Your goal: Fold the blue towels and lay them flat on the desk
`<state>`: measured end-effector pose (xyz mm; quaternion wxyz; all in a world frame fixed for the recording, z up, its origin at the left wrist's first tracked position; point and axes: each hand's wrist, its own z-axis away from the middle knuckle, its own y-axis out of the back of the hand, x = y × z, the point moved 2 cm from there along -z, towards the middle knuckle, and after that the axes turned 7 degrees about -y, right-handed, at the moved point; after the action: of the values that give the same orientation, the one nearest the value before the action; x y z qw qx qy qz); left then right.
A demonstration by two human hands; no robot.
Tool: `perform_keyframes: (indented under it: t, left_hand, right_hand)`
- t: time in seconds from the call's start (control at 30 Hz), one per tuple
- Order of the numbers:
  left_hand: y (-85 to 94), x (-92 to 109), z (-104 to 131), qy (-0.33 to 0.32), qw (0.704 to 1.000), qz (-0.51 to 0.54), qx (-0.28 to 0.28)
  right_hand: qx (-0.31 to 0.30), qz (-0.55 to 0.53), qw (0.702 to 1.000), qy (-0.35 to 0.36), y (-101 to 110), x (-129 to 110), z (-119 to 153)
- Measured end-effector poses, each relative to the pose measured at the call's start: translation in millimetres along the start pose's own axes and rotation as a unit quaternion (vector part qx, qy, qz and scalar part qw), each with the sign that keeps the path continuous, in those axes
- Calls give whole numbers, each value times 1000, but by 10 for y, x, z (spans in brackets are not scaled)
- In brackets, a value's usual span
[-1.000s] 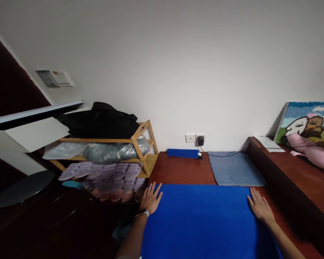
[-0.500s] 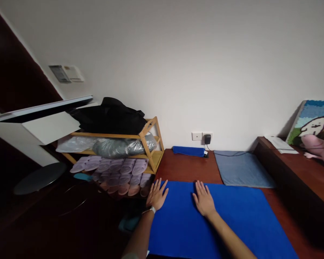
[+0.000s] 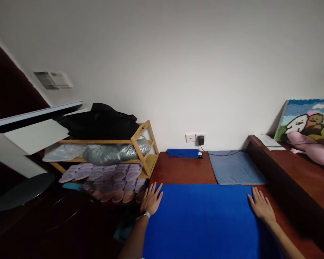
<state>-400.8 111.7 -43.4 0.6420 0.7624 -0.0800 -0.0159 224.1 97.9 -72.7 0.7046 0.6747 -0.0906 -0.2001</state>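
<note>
A large blue cloth (image 3: 202,219) lies flat over the reddish-brown wooden surface (image 3: 186,171). At its far left corner my left hand (image 3: 151,200) rests with the fingers spread, a band on the wrist. My right hand (image 3: 262,205) lies open on the cloth's far right corner, fingers stretched forward. Neither hand holds anything. Beyond the cloth are a grey-blue cloth (image 3: 236,167), spread flat, and a narrow folded blue cloth (image 3: 183,153) near the wall.
A wooden rack (image 3: 148,151) at left holds a black bag (image 3: 102,122), plastic-wrapped items and slippers (image 3: 108,172). A black plug (image 3: 201,140) with a cable sits in the wall socket. On the raised right ledge (image 3: 294,163) lies a pink plush toy (image 3: 313,147) before a picture.
My right hand has slid right, from the middle of the blue cloth's far edge to its far right corner. My left hand stays at the left corner. The view has turned slightly right.
</note>
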Motion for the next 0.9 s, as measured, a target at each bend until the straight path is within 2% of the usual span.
perform_keyframes:
  t: [0.1,0.23,0.33,0.43,0.53,0.63,0.77,0.83,0.9]
  left_hand:
    - [7,-25,-24,-2,1000,-5,3]
    - [123,3,-26,-2,999,-15,48]
    - [240,124,140,-7,997,-10,80]
    - [286,313,507,-23,996,4,84]
    - [259,479,937,-28,998,4,48]
    - [219,547,1218,-6,1000,-2,-5]
    - [223,558,1275,7,1000,-13,-16]
    - [242,563,1248,6,1000,-18,-10]
    - [263,571,1228,6,1000,-21,-10]
  right_hand:
    - [0,-14,1000,1,78,90,-55]
    - [2,-33,999,-1,186,-42,21]
    - [44,-53,997,43,241,-220,259]
    - [78,-94,981,149,230,-614,737]
    - [27,-137,956,259,172,-1202,1300]
    - [-26,-158,934,320,144,-1803,1724]
    - [-60,-156,928,334,151,-2371,2035]
    - [-68,-156,925,339,146,-2508,2140]
    - [-75,-152,926,338,128,-2517,2202]
